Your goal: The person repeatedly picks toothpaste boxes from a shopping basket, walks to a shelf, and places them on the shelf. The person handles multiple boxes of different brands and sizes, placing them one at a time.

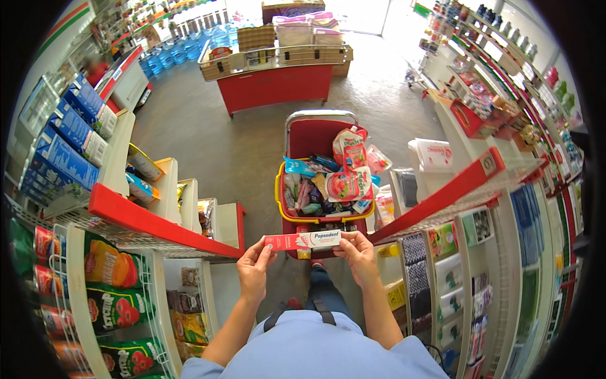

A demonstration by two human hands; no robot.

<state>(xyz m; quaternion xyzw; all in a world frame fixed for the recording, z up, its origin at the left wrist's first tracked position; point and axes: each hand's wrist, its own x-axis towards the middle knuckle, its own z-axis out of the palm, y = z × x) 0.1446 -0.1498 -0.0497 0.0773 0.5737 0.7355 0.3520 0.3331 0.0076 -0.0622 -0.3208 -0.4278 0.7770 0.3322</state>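
Observation:
A red and white Pepsodent toothpaste box (303, 240) is held level between both hands, in front of my body. My left hand (257, 258) pinches its red end between thumb and fingers. At the white end, my right hand (355, 251) grips it the same way. Just beyond the box stands a shopping trolley (322, 137) with a red back. A yellow-rimmed basket (277, 189) rests in it, filled with packets, pouches and tubes. Red and white refill pouches (349, 182) lie on top at the right side, partly over the rim.
Shelves with red end edges flank me on the left (165, 225) and right (440, 192). Ketchup pouches (120, 308) hang at lower left; blue cartons (61, 161) stand above. A red counter (274, 90) is ahead, with blue water bottles (175, 52) behind. A person (96, 68) is at far left.

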